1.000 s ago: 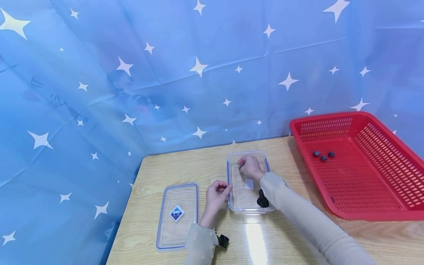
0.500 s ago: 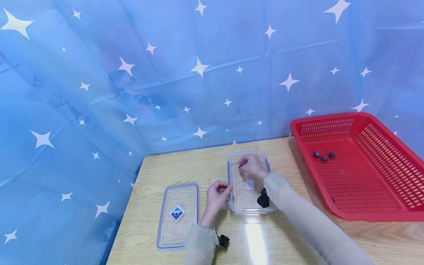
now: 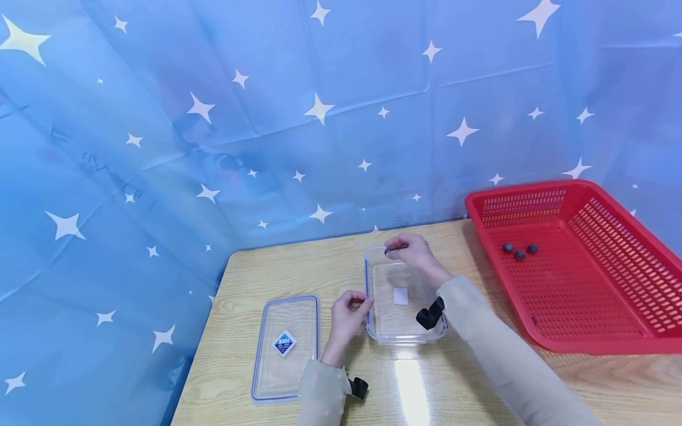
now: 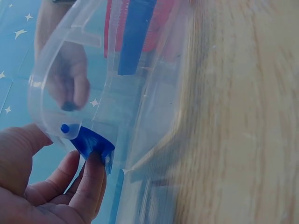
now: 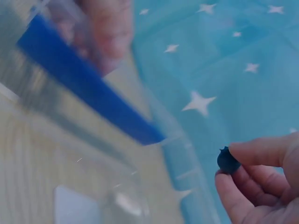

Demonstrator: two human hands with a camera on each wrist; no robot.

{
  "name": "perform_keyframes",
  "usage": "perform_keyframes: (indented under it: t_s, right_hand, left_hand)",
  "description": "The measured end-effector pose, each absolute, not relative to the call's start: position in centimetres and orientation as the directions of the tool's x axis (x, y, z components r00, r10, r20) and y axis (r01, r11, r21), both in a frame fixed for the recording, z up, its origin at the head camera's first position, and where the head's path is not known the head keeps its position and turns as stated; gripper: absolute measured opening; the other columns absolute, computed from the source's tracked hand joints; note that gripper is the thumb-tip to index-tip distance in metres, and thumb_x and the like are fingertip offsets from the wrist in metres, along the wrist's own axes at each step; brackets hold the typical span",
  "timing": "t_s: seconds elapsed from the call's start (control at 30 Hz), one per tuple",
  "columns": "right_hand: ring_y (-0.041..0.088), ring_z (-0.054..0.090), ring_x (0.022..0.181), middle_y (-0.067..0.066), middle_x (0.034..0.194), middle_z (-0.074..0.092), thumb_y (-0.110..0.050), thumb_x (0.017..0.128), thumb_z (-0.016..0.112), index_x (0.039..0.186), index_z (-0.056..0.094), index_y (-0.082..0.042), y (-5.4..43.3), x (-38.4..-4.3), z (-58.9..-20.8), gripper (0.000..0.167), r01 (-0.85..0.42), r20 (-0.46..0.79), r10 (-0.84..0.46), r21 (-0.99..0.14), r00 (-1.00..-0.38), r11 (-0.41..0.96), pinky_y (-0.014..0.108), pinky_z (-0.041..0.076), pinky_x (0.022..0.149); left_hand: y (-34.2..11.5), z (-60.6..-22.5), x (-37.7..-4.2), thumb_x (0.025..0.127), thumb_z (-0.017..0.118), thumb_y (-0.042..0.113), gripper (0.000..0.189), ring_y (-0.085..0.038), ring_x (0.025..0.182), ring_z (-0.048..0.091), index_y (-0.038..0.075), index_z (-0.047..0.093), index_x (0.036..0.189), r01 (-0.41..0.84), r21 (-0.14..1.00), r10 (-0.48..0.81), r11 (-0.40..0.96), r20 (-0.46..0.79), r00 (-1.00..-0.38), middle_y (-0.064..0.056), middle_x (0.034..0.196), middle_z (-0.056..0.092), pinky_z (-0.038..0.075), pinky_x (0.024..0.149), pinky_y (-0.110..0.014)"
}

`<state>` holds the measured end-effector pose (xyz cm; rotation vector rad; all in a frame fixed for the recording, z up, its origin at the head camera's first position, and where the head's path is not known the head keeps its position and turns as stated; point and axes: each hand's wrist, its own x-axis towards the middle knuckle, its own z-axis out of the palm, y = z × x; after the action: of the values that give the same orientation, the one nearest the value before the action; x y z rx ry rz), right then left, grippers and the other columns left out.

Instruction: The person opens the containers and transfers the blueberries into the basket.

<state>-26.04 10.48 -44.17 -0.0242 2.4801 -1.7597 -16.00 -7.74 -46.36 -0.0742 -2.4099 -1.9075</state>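
My right hand (image 3: 414,253) pinches a blueberry (image 5: 228,161) between thumb and fingertips, above the far end of a clear plastic food box (image 3: 391,319). In the right wrist view the berry's little crown shows at its top. My left hand (image 3: 347,316) holds the left side of this box. In the left wrist view its thumb lies at the rim and its fingertips touch a blue latch (image 4: 96,142). The box stands lidless with a white square (image 3: 401,296) on its bottom. Its lid (image 3: 288,370), clear with a blue seal, lies flat to the left.
A large red basket (image 3: 586,296) stands on the right of the wooden table (image 3: 234,307). Three blueberries (image 3: 519,254) sit together in it, and a small dark spot shows at its near left side. A blue star-patterned cloth (image 3: 277,118) hangs behind the table.
My right hand has risen from inside the box to over its far rim, moving slightly right, with the blueberry still pinched. The left hand stays on the box.
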Motion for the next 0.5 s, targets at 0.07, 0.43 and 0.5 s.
perform_keyframes:
  t_s: [0.07, 0.43, 0.5]
  right_hand:
    - [0.022, 0.059, 0.092, 0.018, 0.103, 0.064, 0.000, 0.083, 0.066, 0.110, 0.062, 0.007, 10.9, -25.7, -43.5, 0.028, 0.027, -0.048, -0.061, -0.954, -0.997, 0.298, 0.030, 0.049, 0.081]
    - [0.007, 0.054, 0.085, 0.023, 0.110, 0.061, -0.004, 0.086, 0.064, 0.115, 0.060, 0.007, 14.3, -23.4, -40.7, 0.031, -0.049, 0.056, 0.024, -0.966, -0.998, 0.256, 0.018, 0.046, 0.075]
    - [0.007, 0.054, 0.085, 0.024, 0.110, 0.061, -0.006, 0.088, 0.064, 0.115, 0.059, 0.007, 14.9, -22.8, -40.2, 0.031, -0.069, 0.082, 0.040, -0.965, -0.996, 0.254, 0.017, 0.045, 0.075]
  left_hand:
    - [-7.7, -46.4, -16.0, 0.082, 0.066, -0.003, 0.013, -0.027, 0.075, 0.059, -0.013, 0.059, 0.086, 0.079, 0.969, -0.005, 0.235, 0.082, -0.997, -0.021, 0.082, 0.062, 0.046, 0.062, -0.013]
    - [-8.1, -50.5, -17.8, 0.081, 0.070, 0.006, 0.014, -0.011, 0.071, 0.056, -0.005, 0.063, 0.085, 0.059, 0.968, -0.026, 0.242, 0.068, -0.997, -0.008, 0.080, 0.063, 0.047, 0.061, -0.015]
    - [-8.2, -50.6, -17.8, 0.081, 0.071, 0.007, 0.014, -0.011, 0.070, 0.056, -0.005, 0.063, 0.086, 0.058, 0.970, -0.026, 0.238, 0.066, -0.997, -0.008, 0.080, 0.063, 0.048, 0.061, -0.016]
